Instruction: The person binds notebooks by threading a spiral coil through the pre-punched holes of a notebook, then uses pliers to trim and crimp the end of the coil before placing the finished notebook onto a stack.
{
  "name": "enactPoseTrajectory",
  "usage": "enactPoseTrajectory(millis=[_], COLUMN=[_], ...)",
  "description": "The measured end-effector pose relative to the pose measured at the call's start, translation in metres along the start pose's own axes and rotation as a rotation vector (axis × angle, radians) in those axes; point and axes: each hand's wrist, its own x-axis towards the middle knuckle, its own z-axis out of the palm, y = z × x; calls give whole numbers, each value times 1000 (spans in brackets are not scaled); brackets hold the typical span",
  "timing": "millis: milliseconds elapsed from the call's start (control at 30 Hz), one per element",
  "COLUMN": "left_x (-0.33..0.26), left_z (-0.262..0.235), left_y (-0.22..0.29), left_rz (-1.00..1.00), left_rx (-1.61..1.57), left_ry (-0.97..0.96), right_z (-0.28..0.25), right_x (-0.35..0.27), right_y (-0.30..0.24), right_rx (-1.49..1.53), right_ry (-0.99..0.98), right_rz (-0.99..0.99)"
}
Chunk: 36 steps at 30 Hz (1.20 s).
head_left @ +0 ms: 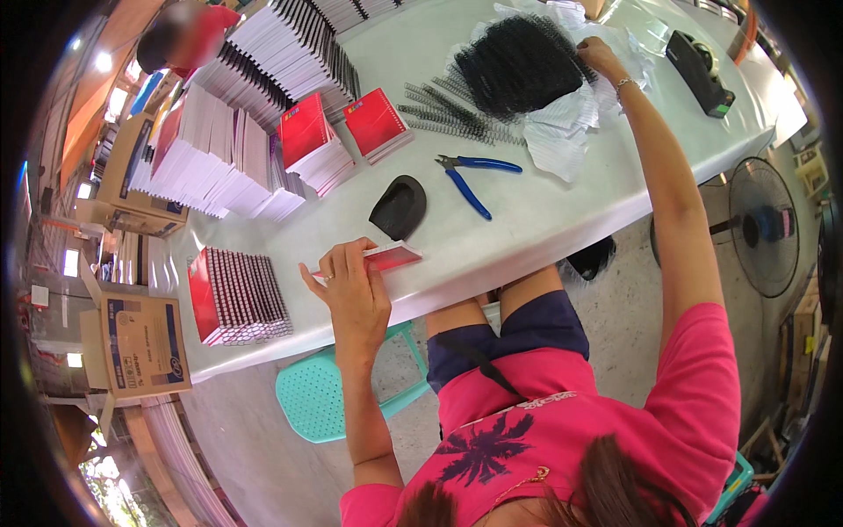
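At the table's near edge, my left hand [349, 285] is closed on a small red-covered notebook [392, 256], seen nearly edge-on. My right hand [600, 58] reaches far across, its fingers pinched at the right edge of a heap of black spiral binding coils [522, 66]. Which single coil the fingers have is hard to see. Crumpled white paper [562, 132] lies under the heap, and several loose coils [452, 110] stretch out to its left. Blue-handled cutting pliers [470, 176] lie spread on the table, near a black curved, hollow holder [399, 207].
Coil-bound red notebooks [237, 294] stand stacked at the left. Red pads [378, 123] and tall paper stacks [290, 53] fill the far left, near another person [189, 39]. A tape dispenser [698, 75] sits far right. A green stool [312, 400], cardboard box [145, 342] and fan [762, 227] surround the table.
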Motion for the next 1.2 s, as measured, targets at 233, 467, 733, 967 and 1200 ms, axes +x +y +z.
enactPoseTrajectory(millis=[233,467,733,967,1200], left_x=[-3,3,1,5,7], left_z=[14,27,25,33,38], left_y=[14,22,20,19,16], left_rz=[-94,-163,-147,-114,-120], left_rx=[-47,-100,-81,-65,-77], left_ry=[145,287,336,357,392], right_z=[11,-10,-71,-91,-62], right_x=[7,15,-39,-143,-223], right_y=[13,23,-58,-141,-219], right_rx=[-19,22,1255,1521,1349], right_ry=[-56,21,-109,-576,-833], right_rz=[127,91,77,-182,-241])
